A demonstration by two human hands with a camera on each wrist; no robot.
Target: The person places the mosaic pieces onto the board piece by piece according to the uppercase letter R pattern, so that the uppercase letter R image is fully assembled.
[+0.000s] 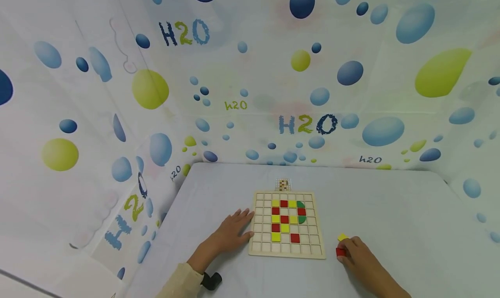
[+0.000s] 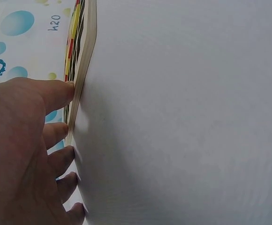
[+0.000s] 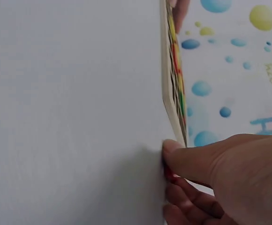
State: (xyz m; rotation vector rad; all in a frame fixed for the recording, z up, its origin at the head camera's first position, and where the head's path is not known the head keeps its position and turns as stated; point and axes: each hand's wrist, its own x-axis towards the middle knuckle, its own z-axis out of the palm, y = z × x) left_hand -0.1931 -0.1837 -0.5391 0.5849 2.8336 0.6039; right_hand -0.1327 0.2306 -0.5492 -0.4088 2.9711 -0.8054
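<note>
A wooden grid board (image 1: 259, 246) lies flat on the table, set with yellow, red and green tiles. Against its left edge rests my left hand (image 1: 231, 232), fingers spread and thumb touching the rim; the left wrist view shows the same hand (image 2: 23, 150) along the board's side. Off the board's right side, my right hand (image 1: 361, 259) pinches a red square tile (image 1: 340, 253) low at the table. Just beyond those fingers is a yellow tile (image 1: 342, 236), partly covered by them. In the right wrist view the red tile (image 3: 169, 173) shows between thumb and fingers.
A small pattern card (image 1: 283, 184) lies at the board's far edge. The white table (image 1: 390, 202) stretches to both sides. A dark band with a black piece (image 1: 212, 281) sits at the left wrist. Printed curtains (image 1: 265, 72) stand behind and at the sides.
</note>
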